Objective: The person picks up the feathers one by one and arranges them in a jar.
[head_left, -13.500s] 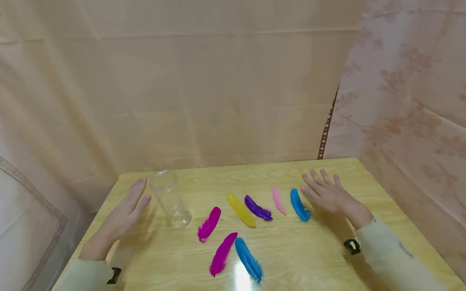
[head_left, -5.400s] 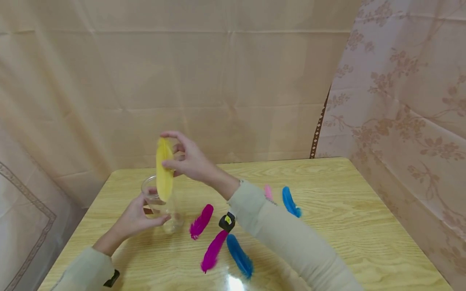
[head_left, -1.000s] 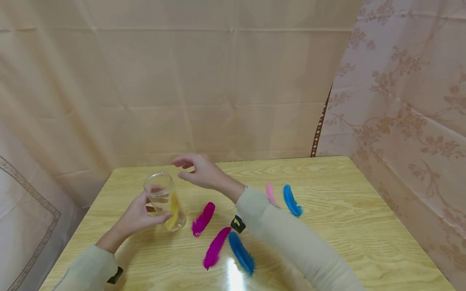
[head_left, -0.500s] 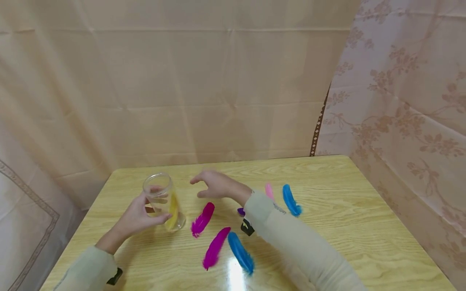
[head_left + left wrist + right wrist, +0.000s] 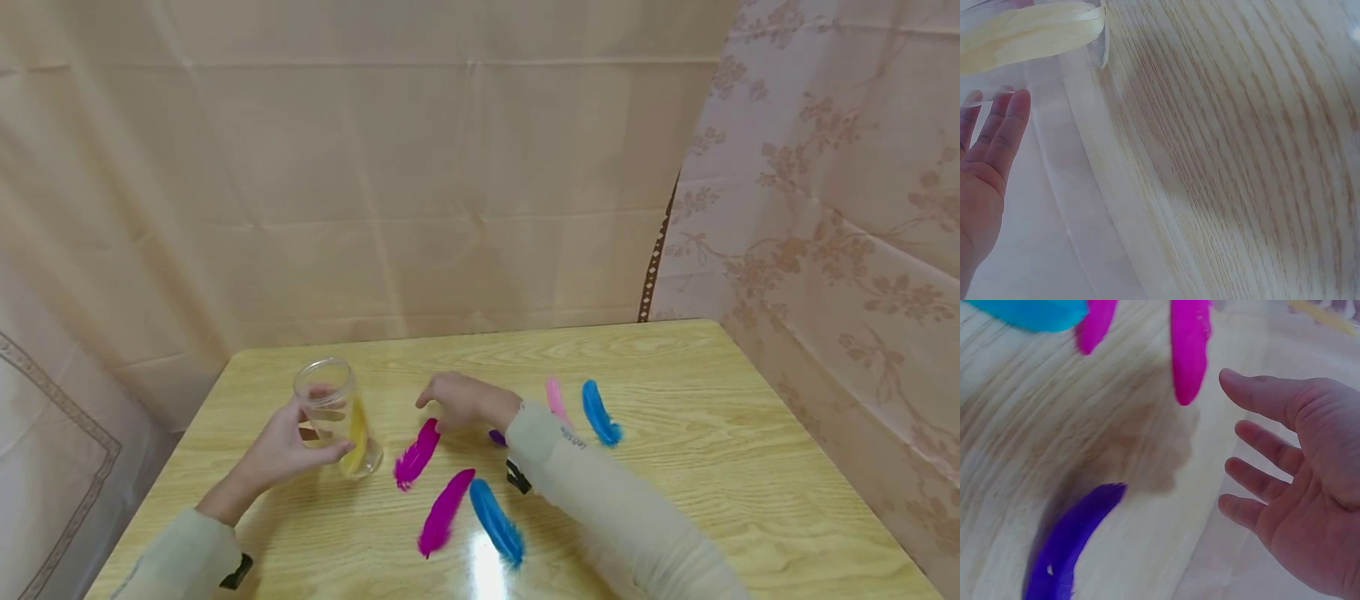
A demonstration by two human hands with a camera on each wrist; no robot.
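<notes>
In the head view my left hand (image 5: 281,450) grips a clear cup (image 5: 327,410) standing on the table at the left, fingers behind it and thumb in front. Inside the cup leans a yellow feather (image 5: 356,437), which the left wrist view also shows behind the clear wall. My right hand (image 5: 462,400) hovers over the upper end of a magenta feather (image 5: 417,454), thumb and fingers parted. Nothing is between those fingers in the right wrist view, where the magenta feather (image 5: 1189,356) lies apart from the thumb. A purple feather (image 5: 497,437) is mostly hidden by the right forearm.
Nearer the front of the wooden table (image 5: 337,550) lie another magenta feather (image 5: 447,512) and a blue feather (image 5: 497,523). Beyond the right forearm are a pink feather (image 5: 556,400) and a second blue feather (image 5: 601,414). A beige curtain (image 5: 450,208) hangs behind the table.
The yellow feather went from the table into the cup, carried by my right hand. Since then that hand has moved right and down from the cup to the magenta feather. The left hand keeps its hold.
</notes>
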